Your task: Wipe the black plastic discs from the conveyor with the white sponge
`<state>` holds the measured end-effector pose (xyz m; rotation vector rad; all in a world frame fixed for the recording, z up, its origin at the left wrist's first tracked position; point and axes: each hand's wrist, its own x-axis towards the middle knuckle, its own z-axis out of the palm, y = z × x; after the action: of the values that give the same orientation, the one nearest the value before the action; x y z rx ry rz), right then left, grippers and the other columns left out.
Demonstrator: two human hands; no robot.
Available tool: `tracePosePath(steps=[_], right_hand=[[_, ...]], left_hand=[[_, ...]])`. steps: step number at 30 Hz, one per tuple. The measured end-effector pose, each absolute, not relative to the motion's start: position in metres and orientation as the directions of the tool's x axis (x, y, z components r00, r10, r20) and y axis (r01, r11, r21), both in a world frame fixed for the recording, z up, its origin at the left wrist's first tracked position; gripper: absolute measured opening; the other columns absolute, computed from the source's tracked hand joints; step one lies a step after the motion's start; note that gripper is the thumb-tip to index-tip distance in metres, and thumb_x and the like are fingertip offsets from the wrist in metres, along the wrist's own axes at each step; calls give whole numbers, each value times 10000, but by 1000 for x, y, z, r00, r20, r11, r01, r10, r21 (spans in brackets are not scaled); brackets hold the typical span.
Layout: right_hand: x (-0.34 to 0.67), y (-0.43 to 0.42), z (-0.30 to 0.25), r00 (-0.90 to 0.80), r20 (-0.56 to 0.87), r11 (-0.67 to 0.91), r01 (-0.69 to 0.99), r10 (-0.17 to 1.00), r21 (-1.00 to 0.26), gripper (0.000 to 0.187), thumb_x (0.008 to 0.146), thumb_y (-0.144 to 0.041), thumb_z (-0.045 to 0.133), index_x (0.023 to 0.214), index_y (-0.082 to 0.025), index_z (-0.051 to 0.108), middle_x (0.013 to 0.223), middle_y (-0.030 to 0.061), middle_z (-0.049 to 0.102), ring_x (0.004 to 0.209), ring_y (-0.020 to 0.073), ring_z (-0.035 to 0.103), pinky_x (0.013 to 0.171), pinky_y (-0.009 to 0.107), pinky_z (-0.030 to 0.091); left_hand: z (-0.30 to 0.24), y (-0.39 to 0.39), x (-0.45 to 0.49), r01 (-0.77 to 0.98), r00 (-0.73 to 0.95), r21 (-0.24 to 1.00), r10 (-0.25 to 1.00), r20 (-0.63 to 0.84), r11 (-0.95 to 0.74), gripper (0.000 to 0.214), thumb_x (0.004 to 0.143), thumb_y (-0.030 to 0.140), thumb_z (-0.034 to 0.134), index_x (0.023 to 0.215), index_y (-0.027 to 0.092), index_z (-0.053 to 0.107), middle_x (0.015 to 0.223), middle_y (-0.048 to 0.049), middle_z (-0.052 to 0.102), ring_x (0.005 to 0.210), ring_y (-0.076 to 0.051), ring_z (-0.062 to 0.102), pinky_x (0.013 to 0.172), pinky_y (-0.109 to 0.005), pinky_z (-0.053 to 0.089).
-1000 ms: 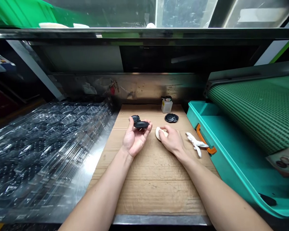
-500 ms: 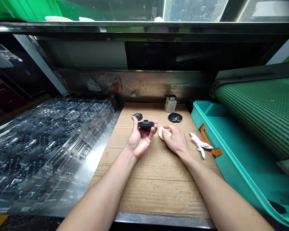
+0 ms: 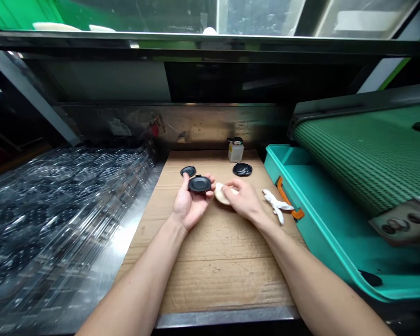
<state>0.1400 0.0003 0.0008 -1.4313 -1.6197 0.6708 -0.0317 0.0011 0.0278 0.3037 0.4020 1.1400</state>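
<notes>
My left hand (image 3: 192, 205) is closed around the edges of a round black plastic lid-like part (image 3: 199, 184), its dished face tipped toward me. Just to the right, my right hand (image 3: 243, 198) pinches a cream-coloured round pad (image 3: 221, 194) between thumb and fingers, a little apart from the black part. Behind my left hand a second black round part (image 3: 188, 171) lies on the cardboard sheet (image 3: 217, 266). Farther right lies another dark, glossy round part (image 3: 242, 169). A small white pump bottle (image 3: 235, 151) with a black and silver top stands behind it.
A white glove (image 3: 277, 205) lies right of my right hand. Beyond it are a teal bin (image 3: 322, 242) with an orange handle (image 3: 289, 199) and a green conveyor belt (image 3: 367, 144) carrying a dark part. Clear plastic trays (image 3: 66, 210) fill the left. A metal shelf edge (image 3: 196, 42) crosses above.
The black part in my left hand has turned from edge-on to show its dished face. The pad in my right hand has tilted flatter. The whole view has swung right.
</notes>
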Motion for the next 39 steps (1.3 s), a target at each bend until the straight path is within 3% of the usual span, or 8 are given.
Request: tracePosePath(steps=[2, 5, 10, 14, 18, 21, 27, 39], right_hand=[[142, 1, -2, -88, 286, 277, 626, 954, -729, 242, 885, -369, 532, 822, -199, 694, 751, 8, 679, 701, 155, 585, 657, 249, 398], [151, 6, -1, -15, 388, 238, 811, 922, -534, 287, 919, -321, 491, 730, -203, 671, 769, 34, 667, 784, 174, 574, 735, 269, 384], [175, 18, 14, 248, 434, -63, 916, 866, -397, 251, 938, -254, 438, 949, -200, 683, 954, 97, 652, 926, 232, 557, 825, 320, 399], [185, 2, 23, 236, 418, -172, 967, 877, -186, 237, 924, -252, 456, 980, -185, 676, 954, 144, 639, 940, 281, 568, 776, 359, 431], [192, -29, 13, 247, 307, -249, 968, 919, -32, 240, 921, -243, 465, 1016, -150, 665, 963, 196, 643, 931, 328, 597, 714, 384, 448], [197, -37, 9, 252, 227, -242, 968, 941, -73, 249, 946, -249, 441, 1044, -172, 657, 943, 159, 662, 868, 294, 631, 697, 359, 445], [192, 40, 60, 151, 442, -25, 960, 884, -279, 266, 959, -317, 451, 1088, -190, 645, 956, 71, 701, 877, 218, 645, 768, 292, 440], [185, 171, 105, 13, 292, 73, 957, 956, -282, 200, 777, -158, 636, 922, -188, 770, 944, 110, 718, 943, 252, 649, 838, 316, 479]], left_hand=[[27, 5, -35, -819, 326, 447, 933, -153, 359, 485, 960, 483, 408, 1074, 61, 617, 1082, -195, 621, 900, -228, 635, 640, -258, 555], [25, 9, -39, -815, 334, 450, 931, -148, 364, 454, 949, 481, 443, 1116, 95, 612, 1198, -216, 594, 1009, -261, 636, 709, -291, 575], [21, 12, -42, -781, 407, 462, 904, -135, 420, 412, 931, 484, 483, 1144, 155, 611, 1267, -203, 574, 1000, -258, 659, 655, -272, 579], [18, 12, -46, -760, 393, 511, 910, -130, 402, 258, 900, 320, 604, 1135, 217, 616, 1312, -145, 565, 1081, -283, 645, 743, -324, 593], [15, 11, -46, -754, 365, 557, 927, -88, 349, 344, 845, 131, 657, 1149, 283, 609, 1370, -64, 541, 1105, -261, 642, 849, -377, 584], [13, 10, -44, -755, 364, 554, 927, -91, 351, 375, 824, 98, 670, 1158, 257, 611, 1376, -65, 538, 1113, -255, 638, 887, -362, 576], [12, 11, -40, -765, 365, 517, 920, -143, 384, 507, 832, 99, 663, 1299, 226, 512, 1217, -158, 618, 1078, -251, 660, 923, -371, 559], [9, 14, -45, -800, 382, 426, 906, -181, 422, 440, 840, 244, 683, 1249, 241, 521, 1163, -163, 647, 995, -252, 691, 890, -375, 553]])
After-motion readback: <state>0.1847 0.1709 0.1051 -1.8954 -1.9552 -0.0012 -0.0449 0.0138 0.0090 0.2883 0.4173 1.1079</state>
